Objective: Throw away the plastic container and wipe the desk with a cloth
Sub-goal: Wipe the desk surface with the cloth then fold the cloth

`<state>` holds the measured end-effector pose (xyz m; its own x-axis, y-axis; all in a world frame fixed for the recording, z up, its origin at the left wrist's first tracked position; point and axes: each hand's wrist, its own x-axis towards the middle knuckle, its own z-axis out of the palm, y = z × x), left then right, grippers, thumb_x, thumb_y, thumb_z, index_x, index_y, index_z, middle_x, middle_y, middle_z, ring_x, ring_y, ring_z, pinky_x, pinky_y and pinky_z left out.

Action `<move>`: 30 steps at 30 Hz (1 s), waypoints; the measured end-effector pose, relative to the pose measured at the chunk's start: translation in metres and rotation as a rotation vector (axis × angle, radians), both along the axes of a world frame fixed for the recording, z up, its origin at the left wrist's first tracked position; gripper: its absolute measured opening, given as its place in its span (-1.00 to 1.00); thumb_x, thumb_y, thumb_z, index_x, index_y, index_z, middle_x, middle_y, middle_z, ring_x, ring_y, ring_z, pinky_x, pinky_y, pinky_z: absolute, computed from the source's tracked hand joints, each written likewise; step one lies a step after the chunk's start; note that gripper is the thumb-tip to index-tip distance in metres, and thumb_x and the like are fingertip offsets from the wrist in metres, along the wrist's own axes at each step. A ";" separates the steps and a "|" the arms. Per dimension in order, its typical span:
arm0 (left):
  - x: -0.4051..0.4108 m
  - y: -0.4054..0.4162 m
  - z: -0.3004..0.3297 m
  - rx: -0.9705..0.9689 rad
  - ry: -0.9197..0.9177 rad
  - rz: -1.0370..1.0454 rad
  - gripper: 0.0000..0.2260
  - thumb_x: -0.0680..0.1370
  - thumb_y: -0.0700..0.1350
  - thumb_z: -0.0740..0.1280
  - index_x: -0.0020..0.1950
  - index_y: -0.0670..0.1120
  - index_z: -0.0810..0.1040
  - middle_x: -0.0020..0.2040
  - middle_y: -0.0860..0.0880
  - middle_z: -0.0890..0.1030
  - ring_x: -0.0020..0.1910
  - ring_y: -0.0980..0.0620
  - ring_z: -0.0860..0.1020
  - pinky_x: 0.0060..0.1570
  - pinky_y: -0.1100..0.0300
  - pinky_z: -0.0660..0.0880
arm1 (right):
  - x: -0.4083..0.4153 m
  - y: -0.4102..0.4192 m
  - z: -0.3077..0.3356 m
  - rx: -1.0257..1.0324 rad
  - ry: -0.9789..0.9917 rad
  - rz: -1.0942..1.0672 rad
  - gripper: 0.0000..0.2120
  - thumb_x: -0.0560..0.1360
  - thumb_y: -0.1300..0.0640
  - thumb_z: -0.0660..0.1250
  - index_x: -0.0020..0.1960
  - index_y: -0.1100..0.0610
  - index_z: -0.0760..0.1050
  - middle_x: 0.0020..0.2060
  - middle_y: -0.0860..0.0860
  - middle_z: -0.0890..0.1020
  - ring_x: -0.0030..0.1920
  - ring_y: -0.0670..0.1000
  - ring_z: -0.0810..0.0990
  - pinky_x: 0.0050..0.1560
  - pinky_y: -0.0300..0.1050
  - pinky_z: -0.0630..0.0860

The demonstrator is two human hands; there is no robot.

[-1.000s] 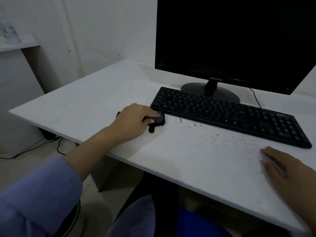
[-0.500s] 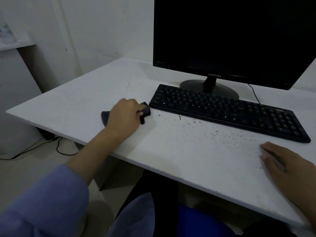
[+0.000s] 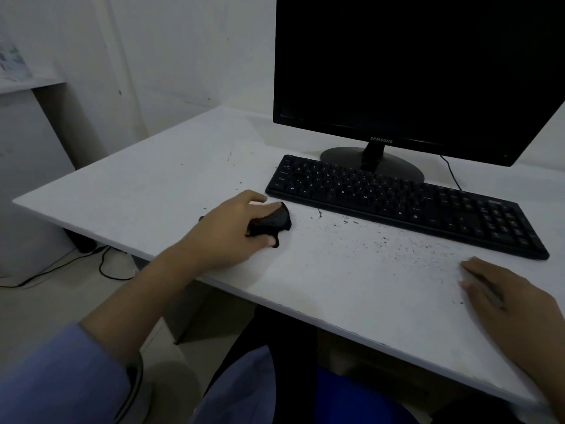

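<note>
On the white surface dark specks lie right of the cloth — bunched in the left hand — toward the flat, relaxed right hand.

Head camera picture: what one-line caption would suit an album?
Left hand grips a dark cloth on the speckled white desk beside the keyboard.

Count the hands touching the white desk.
2. The left hand grips a dark crumpled cloth on the white desk beside the black keyboard; the right hand rests flat near the front edge.
</note>
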<state>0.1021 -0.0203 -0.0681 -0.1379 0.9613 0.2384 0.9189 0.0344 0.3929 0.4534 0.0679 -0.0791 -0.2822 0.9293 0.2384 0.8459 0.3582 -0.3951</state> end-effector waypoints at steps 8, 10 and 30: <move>-0.020 -0.054 0.010 0.170 -0.016 0.118 -0.63 0.36 0.05 0.33 0.13 0.03 0.60 -0.10 0.04 0.63 -0.13 0.05 0.56 -0.07 0.02 0.55 | -0.053 -0.011 0.033 0.119 0.100 0.278 -0.70 0.51 0.06 0.27 0.24 0.01 0.48 0.21 -0.06 0.53 0.20 -0.05 0.46 0.21 -0.20 0.29; -0.019 -0.054 0.014 0.182 -0.023 0.111 -0.68 0.39 0.01 0.27 0.09 0.01 0.64 -0.14 0.02 0.66 -0.17 0.04 0.58 -0.10 0.01 0.56 | -0.094 -0.024 0.047 0.116 0.135 0.460 -0.69 0.49 0.05 0.27 0.23 -0.08 0.47 0.16 -0.26 0.46 0.12 -0.31 0.39 0.11 -0.52 0.22; 0.023 0.005 0.083 0.414 -0.537 -0.134 -0.87 0.45 -0.06 0.40 -0.04 -0.05 0.59 -0.21 -0.01 0.61 -0.30 0.21 0.54 -0.27 0.39 0.46 | -0.154 -0.018 0.103 -0.300 0.482 0.605 -0.82 0.51 0.12 0.27 -0.13 0.16 0.60 -0.27 0.11 0.68 -0.28 0.05 0.65 -0.26 -0.12 0.53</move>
